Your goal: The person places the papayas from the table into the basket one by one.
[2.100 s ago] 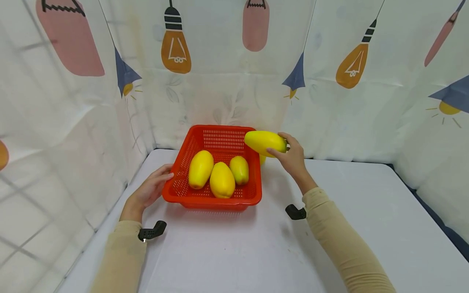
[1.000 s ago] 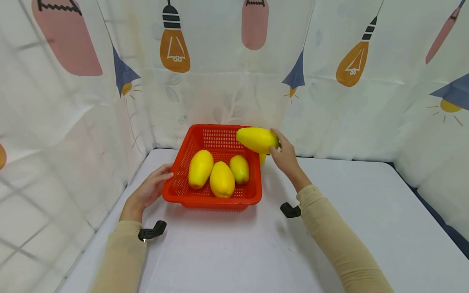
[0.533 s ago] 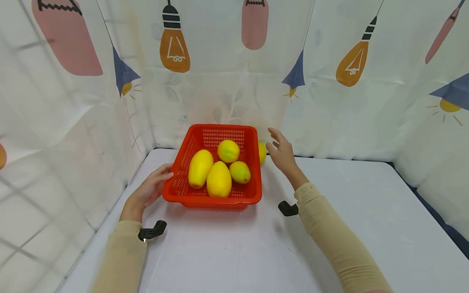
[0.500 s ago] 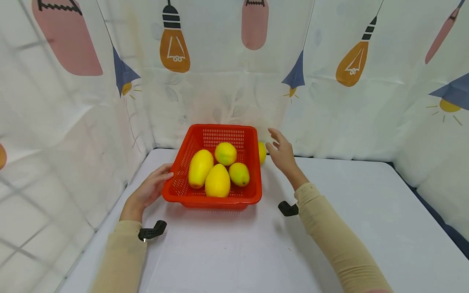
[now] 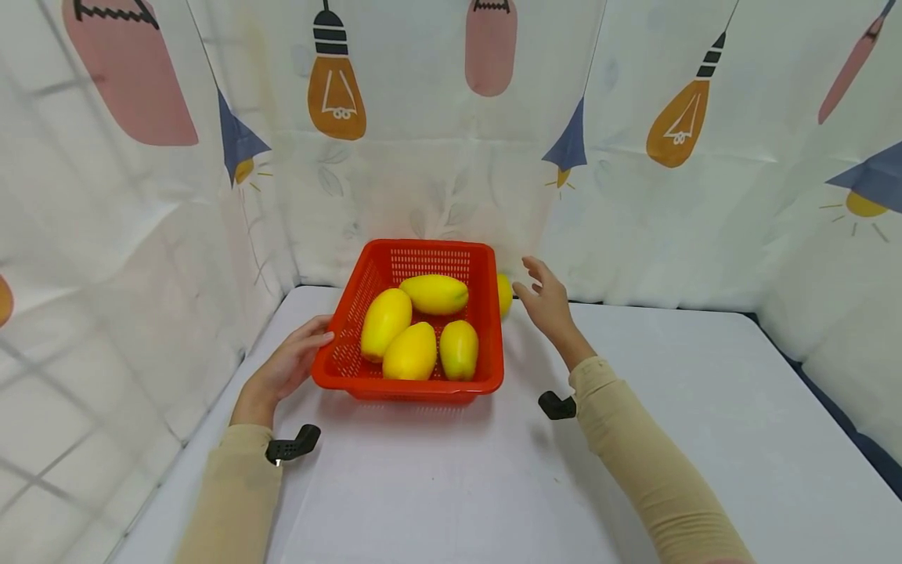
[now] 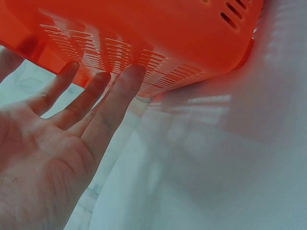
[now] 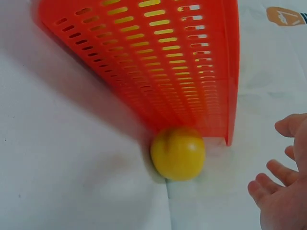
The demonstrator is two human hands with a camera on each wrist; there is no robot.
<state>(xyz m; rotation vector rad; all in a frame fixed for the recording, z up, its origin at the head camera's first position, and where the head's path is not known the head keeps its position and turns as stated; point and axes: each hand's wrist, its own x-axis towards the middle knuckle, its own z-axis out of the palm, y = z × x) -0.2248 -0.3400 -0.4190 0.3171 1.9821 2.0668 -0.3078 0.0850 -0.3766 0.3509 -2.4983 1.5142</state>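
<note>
A red plastic basket [image 5: 409,389] with slotted walls stands on the table. Inside lie several smooth yellow oblong fruits; one [image 5: 434,294] rests sideways at the back, another [image 5: 459,350] at the front right. My left hand [image 5: 287,366] is at the basket's left side, its fingers extended against the slotted wall in the left wrist view. My right hand [image 5: 551,307] hovers right of the basket, fingers apart and loosely bent, holding nothing. Between it and the basket, another yellow fruit [image 7: 178,153] sits on the table close to the wall, partly hidden in the head view.
A white table [image 5: 437,486] extends in front and to the right. Behind and at the left hangs a white curtain [image 5: 437,180] printed with lamps and bulbs. Black wrist devices [image 5: 292,444] sit on both forearms.
My right hand has let go of a yellow fruit, which now lies at the back of the basket. The front fruits have rolled and shifted. My left hand stays put.
</note>
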